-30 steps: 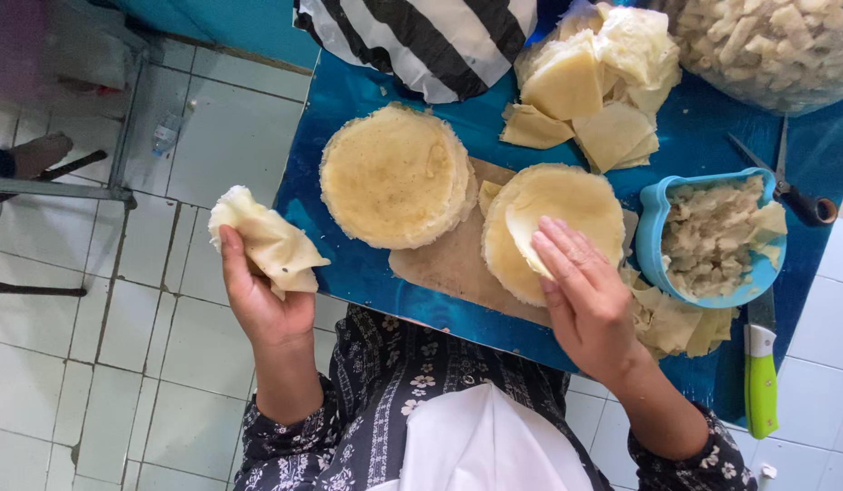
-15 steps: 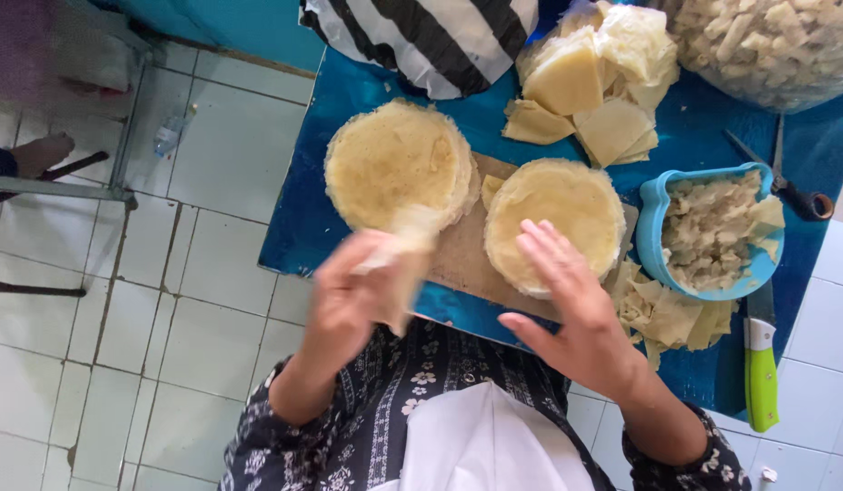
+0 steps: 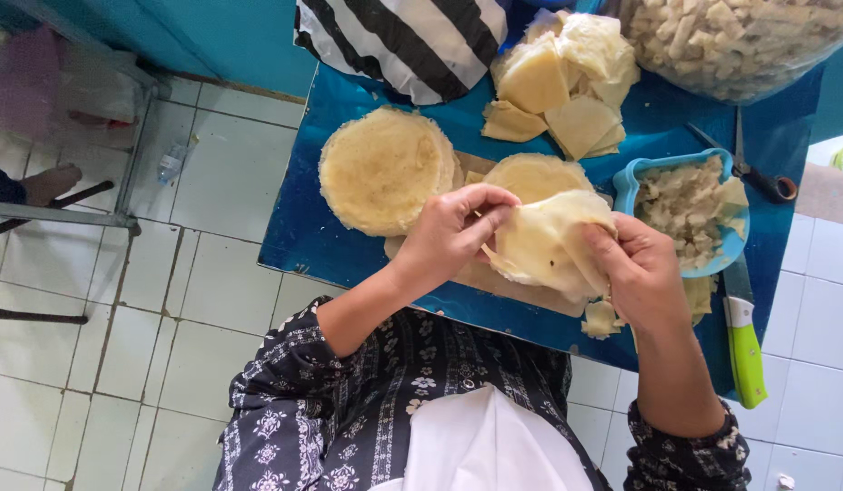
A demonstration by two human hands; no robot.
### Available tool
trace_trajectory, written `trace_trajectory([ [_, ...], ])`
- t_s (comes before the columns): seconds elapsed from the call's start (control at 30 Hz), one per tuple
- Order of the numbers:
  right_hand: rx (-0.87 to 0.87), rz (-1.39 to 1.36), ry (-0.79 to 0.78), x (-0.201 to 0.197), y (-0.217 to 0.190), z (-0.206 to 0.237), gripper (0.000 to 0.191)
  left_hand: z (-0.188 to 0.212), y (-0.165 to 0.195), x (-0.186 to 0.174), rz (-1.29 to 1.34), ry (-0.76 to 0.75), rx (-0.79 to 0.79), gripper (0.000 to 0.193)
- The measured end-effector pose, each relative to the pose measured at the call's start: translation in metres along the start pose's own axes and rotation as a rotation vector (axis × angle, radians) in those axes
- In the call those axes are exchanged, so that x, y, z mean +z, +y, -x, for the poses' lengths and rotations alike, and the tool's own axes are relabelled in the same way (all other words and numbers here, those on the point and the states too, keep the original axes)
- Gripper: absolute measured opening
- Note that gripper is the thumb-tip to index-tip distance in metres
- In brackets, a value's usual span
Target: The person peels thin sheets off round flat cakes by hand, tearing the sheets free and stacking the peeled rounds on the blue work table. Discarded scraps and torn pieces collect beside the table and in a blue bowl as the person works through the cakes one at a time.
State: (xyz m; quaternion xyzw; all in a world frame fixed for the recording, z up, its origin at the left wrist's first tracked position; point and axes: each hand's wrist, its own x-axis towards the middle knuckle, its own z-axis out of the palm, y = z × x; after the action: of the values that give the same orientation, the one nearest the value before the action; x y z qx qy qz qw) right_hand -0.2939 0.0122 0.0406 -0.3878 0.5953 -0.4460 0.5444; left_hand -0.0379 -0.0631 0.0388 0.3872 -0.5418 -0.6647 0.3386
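Left hand (image 3: 453,232) and right hand (image 3: 638,271) both pinched on one thin, pale yellow wrapper sheet (image 3: 544,244), held up just above the wooden board (image 3: 481,273); left fingers closed on its edge at 9 o'clock, right fingers curled over its edge at 3 o'clock, sheet drooping and folded between them. Directly behind the sheet, at 12 o'clock, part of a round flat wrapper (image 3: 531,175) lying on the board. Further out at 10 o'clock, a thick round stack of wrappers (image 3: 385,168), resting partly on the board and partly on the blue surface (image 3: 299,241). At 3 o'clock from the right hand, touching distance away, a light blue bowl (image 3: 635,177) filled with chopped pale filling. At 12 o'clock, near the far edge, a pile of folded parcels (image 3: 567,86) in square and triangular shapes. At 1 o'clock, a large clear bowl (image 3: 726,45) heaped with pale chunks. Between the two bowls, scissors (image 3: 749,168) lying flat. At 4 o'clock, a knife with a green handle (image 3: 744,341) along the edge of the surface, blade toward the blue bowl. At 11 o'clock, black and white striped cloth (image 3: 403,41). Below everything, white tiled floor (image 3: 121,300).
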Motion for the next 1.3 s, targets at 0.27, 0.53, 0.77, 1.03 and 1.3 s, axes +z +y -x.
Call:
trace_trajectory([
  [0.27, -0.013, 0.057, -0.081, 0.01, -0.023, -0.006, 0.023, -0.001, -0.003, 0.006, 0.031, 0.03, 0.163, 0.026],
  [0.53, -0.029, 0.422, 0.088, 0.016, -0.037, -0.005, 0.014, -0.003, -0.012, 0.009, -0.401, 0.197, 0.508, 0.009],
  [0.77, -0.14, 0.639, 0.174, 0.026, -0.032, -0.04, 0.015, -0.042, -0.027, 0.008, -0.797, 0.262, 0.514, 0.009],
  [1.03, -0.57, 1.228, 0.347, 0.052, -0.037, -0.03, 0.024, -0.02, -0.018, -0.004, -0.97, 0.475, 0.551, 0.032],
  [1.3, -1.057, 1.057, -0.482, 0.142, -0.052, -0.055, 0.024, 0.06, -0.024, -0.076, -0.433, 0.794, 0.4, 0.016],
])
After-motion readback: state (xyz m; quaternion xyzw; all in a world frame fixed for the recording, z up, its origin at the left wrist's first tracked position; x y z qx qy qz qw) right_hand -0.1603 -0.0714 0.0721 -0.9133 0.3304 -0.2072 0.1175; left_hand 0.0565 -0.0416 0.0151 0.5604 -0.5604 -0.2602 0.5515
